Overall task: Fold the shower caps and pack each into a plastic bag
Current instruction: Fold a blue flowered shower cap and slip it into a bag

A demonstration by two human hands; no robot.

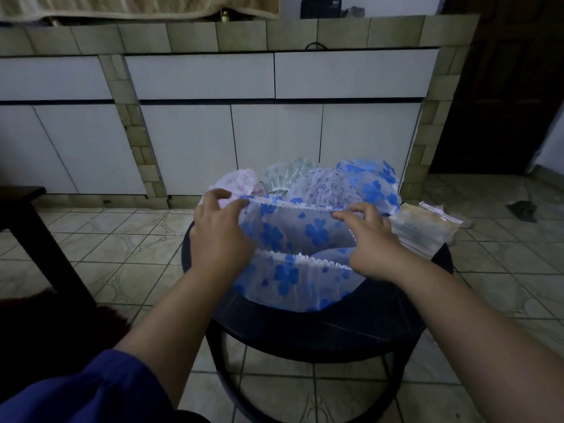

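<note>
Cap: blue-flowered shower cap point(293, 239) lies on a round black stool point(366, 325).
Left hand point(219, 236): pinches its far elastic rim.
Right hand point(374, 239): pinches the same rim.
Behind: more shower caps point(329, 183); plastic bags point(424, 227) at right.

Home kitchen, tiled counter point(238, 35), white cabinet doors point(186, 145), tiled floor point(128, 239)

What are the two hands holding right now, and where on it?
Both hold the blue-flowered shower cap by its far elastic rim: the left hand pinches the rim's left end, the right hand its right end, stretching it open over the black stool.
</note>
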